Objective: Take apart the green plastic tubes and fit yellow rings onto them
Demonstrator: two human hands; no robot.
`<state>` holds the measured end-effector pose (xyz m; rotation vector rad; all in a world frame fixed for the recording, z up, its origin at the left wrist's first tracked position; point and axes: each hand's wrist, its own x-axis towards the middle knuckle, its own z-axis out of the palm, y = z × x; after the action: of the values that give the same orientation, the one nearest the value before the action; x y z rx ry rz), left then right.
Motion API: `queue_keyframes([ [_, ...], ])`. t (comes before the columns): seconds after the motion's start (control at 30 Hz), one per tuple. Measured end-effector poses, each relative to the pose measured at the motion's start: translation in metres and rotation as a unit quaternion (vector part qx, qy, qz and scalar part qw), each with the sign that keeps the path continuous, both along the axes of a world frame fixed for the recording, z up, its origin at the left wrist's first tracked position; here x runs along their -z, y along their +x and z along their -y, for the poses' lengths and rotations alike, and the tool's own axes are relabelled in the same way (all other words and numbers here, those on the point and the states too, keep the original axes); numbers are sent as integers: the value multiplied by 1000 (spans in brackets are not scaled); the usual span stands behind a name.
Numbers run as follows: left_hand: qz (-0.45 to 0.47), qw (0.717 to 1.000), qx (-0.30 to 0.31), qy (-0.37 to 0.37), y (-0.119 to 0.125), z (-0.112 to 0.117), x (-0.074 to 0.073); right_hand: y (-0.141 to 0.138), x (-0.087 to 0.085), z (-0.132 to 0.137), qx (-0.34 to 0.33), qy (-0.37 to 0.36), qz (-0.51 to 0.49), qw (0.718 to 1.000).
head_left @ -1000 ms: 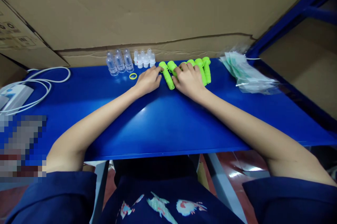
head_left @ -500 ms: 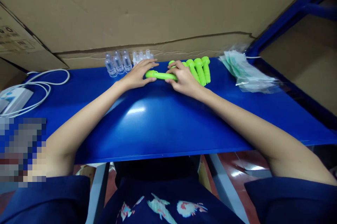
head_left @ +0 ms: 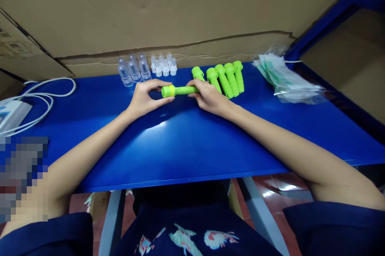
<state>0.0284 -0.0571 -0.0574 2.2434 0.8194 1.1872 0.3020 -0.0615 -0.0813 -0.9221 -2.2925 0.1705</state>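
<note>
A bright green plastic tube [head_left: 184,90] with a threaded head and a yellow ring is held level above the blue table. My left hand [head_left: 143,99] pinches its head near the yellow ring, thumb below and fingers above. My right hand [head_left: 210,95] is closed around the narrower end, which its fingers partly hide. Behind and beside my right hand lie several similar green tubes with capped tops [head_left: 230,79]. Beyond my left hand stand several clear plastic bottles [head_left: 134,71] and small clear pieces with white bases [head_left: 164,67].
On the right lies a clear plastic bag of white and green packets [head_left: 287,81]. A white cable [head_left: 51,95] coils over a white box at the left. A cardboard wall [head_left: 180,11] rises behind the blue table [head_left: 180,144].
My left hand has shifted slightly left and towards me, so the tube's threaded head and yellow ring now show. The right hand still holds the other end.
</note>
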Motion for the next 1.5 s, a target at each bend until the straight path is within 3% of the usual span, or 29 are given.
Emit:
queue_keyframes([
  [0.2, -16, 999, -35, -1, -3, 3, -1, 1, 1, 2, 19, 7, 35, 999],
  [0.43, -4, 1000, -1, -8, -2, 3, -3, 3, 0, 4, 10, 35, 61, 997],
  [0.67, -9, 1000, -6, 9, 0, 4, -2, 7, 0, 1, 23, 46, 74, 996],
  [0.87, -35, 997, 74, -18, 3, 3, -10, 7, -5, 1, -24, 48, 80, 995],
  [1.17, -71, 976, 165, -124, -5, -1, -25, 12, -11, -2, -60, 39, 107, 992],
  [1.37, -79, 961, 191, -185, -10, -10, -27, 12, -14, -4, -101, 57, 107, 987],
  [1.5, -68, 953, 205, -215, -5, -10, -26, 13, -23, -1, -91, 49, 113, 988],
])
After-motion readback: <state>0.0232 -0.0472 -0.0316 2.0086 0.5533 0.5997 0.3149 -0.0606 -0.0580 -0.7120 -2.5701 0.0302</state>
